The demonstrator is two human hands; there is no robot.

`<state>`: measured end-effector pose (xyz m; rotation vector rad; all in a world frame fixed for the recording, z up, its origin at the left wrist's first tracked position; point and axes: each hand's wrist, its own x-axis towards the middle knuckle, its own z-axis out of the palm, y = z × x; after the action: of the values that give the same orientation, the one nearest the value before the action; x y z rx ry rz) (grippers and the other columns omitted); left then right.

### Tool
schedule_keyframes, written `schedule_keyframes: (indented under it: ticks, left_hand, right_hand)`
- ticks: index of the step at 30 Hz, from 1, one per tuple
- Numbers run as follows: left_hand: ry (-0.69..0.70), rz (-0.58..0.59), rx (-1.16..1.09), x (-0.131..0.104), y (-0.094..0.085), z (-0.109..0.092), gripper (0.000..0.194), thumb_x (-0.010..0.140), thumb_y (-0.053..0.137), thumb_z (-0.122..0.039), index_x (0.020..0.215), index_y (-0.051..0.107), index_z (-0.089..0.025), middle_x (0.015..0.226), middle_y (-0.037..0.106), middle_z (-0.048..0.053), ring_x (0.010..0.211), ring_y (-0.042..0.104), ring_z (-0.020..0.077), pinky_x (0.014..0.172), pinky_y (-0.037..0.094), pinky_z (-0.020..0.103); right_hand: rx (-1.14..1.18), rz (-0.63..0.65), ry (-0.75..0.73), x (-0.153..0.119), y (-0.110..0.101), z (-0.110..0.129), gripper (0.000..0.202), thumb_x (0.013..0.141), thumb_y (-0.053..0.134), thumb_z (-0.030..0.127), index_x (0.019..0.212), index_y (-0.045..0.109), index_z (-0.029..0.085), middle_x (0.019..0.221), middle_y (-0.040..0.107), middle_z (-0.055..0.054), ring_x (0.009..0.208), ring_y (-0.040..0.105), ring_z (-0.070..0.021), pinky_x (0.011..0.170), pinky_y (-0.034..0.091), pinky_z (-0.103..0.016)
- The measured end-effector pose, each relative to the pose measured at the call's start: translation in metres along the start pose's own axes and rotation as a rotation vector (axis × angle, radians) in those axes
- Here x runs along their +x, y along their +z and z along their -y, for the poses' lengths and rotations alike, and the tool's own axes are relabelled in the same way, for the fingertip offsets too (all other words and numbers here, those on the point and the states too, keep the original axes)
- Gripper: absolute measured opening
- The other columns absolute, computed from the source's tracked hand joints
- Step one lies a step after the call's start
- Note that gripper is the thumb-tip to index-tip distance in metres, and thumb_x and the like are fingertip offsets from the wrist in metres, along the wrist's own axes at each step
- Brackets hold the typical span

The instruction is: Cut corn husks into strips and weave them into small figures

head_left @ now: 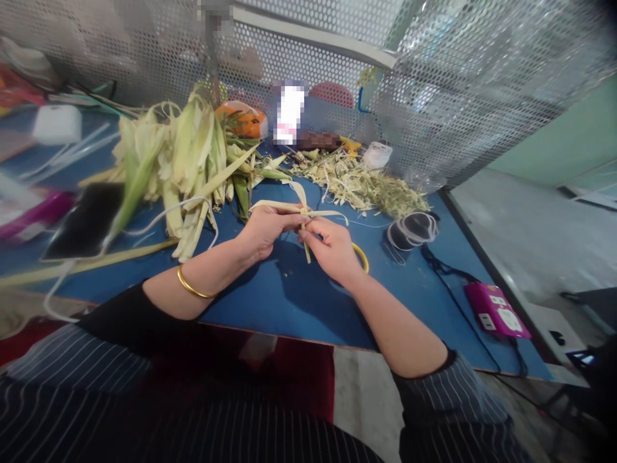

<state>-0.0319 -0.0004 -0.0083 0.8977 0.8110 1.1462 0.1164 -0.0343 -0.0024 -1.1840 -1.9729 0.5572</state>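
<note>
Over the middle of the blue table, pale corn husk strips [304, 200] cross one another between my two hands. My left hand [267, 226] pinches them from the left, thumb and fingers closed near the crossing. From the right, my right hand [330, 244] is closed on the strips just below that point, and one end hangs down beneath its fingers. Loose strip ends stick out left, right and upward. A yellow ring [361, 257] lies behind my right wrist; a gold bangle [193, 283] circles my left forearm.
A big pile of corn husks [183, 154] stands back left. Shredded husk scraps [357, 183] lie at the back, beside a black spool [412, 231] with pale cord. A dark phone [84, 222] with a white cable is at left, a magenta box [499, 312] at right. Perforated metal mesh [308, 51] closes off the rear.
</note>
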Motion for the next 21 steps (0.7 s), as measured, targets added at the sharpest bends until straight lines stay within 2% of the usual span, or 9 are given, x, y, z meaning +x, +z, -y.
schedule_keyframes:
  ticks: [9, 13, 15, 17, 19, 21]
  left_hand:
    - [-0.001, -0.003, -0.023, 0.000, -0.001, -0.001, 0.019, 0.054, 0.081, -0.010, 0.071, 0.074, -0.009, 0.074, 0.071, 0.006, 0.067, 0.063, 0.0120, 0.067, 0.049, 0.025]
    - [-0.059, -0.020, 0.001, 0.001, -0.001, -0.007, 0.018, 0.059, 0.079, -0.014, 0.075, 0.072, -0.010, 0.073, 0.070, 0.005, 0.067, 0.063, 0.0122, 0.067, 0.050, 0.026]
    - [-0.089, -0.028, 0.001, 0.001, -0.002, -0.010, 0.015, 0.062, 0.077, -0.018, 0.075, 0.071, -0.012, 0.070, 0.069, 0.004, 0.066, 0.063, 0.0119, 0.069, 0.051, 0.026]
    - [-0.113, -0.021, -0.004, 0.001, -0.003, -0.012, 0.013, 0.066, 0.075, -0.021, 0.074, 0.070, -0.013, 0.070, 0.069, 0.003, 0.067, 0.064, 0.0119, 0.070, 0.051, 0.025]
    - [-0.143, -0.017, 0.001, 0.000, -0.003, -0.013, 0.014, 0.069, 0.074, -0.025, 0.075, 0.069, -0.014, 0.072, 0.068, 0.003, 0.068, 0.064, 0.0122, 0.069, 0.051, 0.024]
    - [-0.164, -0.021, 0.029, 0.000, -0.002, -0.012, 0.019, 0.069, 0.076, -0.030, 0.075, 0.068, -0.014, 0.070, 0.067, 0.003, 0.065, 0.063, 0.0117, 0.066, 0.050, 0.024]
  right_hand:
    - [0.020, 0.030, -0.042, 0.000, 0.000, -0.001, 0.020, 0.085, 0.054, 0.018, 0.066, 0.060, 0.019, 0.081, 0.061, -0.003, 0.081, 0.057, -0.0154, 0.075, 0.042, -0.028]
    - [0.070, 0.024, 0.099, 0.000, 0.004, 0.000, 0.025, 0.088, 0.055, 0.032, 0.069, 0.065, 0.018, 0.079, 0.064, -0.002, 0.078, 0.058, -0.0158, 0.076, 0.043, -0.030]
    - [0.204, 0.004, 0.231, 0.001, 0.007, -0.003, 0.033, 0.088, 0.054, 0.042, 0.071, 0.067, 0.018, 0.073, 0.064, -0.002, 0.074, 0.059, -0.0158, 0.075, 0.045, -0.030]
    - [0.435, -0.071, 0.338, 0.002, 0.010, -0.006, 0.033, 0.084, 0.059, 0.049, 0.075, 0.067, 0.018, 0.072, 0.066, -0.001, 0.072, 0.061, -0.0154, 0.074, 0.048, -0.031]
    - [0.662, -0.184, 0.405, 0.004, 0.013, -0.010, 0.030, 0.077, 0.067, 0.048, 0.082, 0.066, 0.019, 0.078, 0.068, -0.001, 0.071, 0.062, -0.0139, 0.074, 0.051, -0.030]
    - [0.791, -0.293, 0.450, 0.006, 0.014, -0.011, 0.031, 0.070, 0.074, 0.044, 0.086, 0.064, 0.019, 0.078, 0.067, 0.001, 0.066, 0.062, -0.0114, 0.072, 0.052, -0.029]
